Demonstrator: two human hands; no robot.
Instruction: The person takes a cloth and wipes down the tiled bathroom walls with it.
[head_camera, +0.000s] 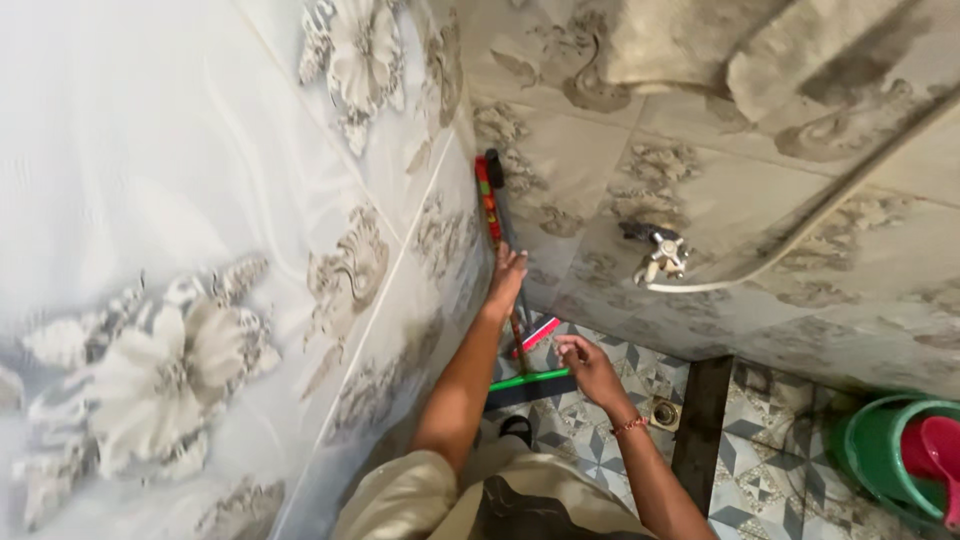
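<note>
Left hand (507, 272) is gripping a red broom handle (488, 205) in the corner — right hand (585, 362), fingers curled, is reaching toward the green floor wiper (532, 380), not yet grasping it.

Beige short sleeve (400, 495); red bead bracelet (630, 425) on rt wrist.

Bright glare left, dim right, soft blur

Left hand (505, 272) grips a red-handled squeegee (530, 382) leaning in the tiled corner — right hand (588, 364) by its green blade.
</note>
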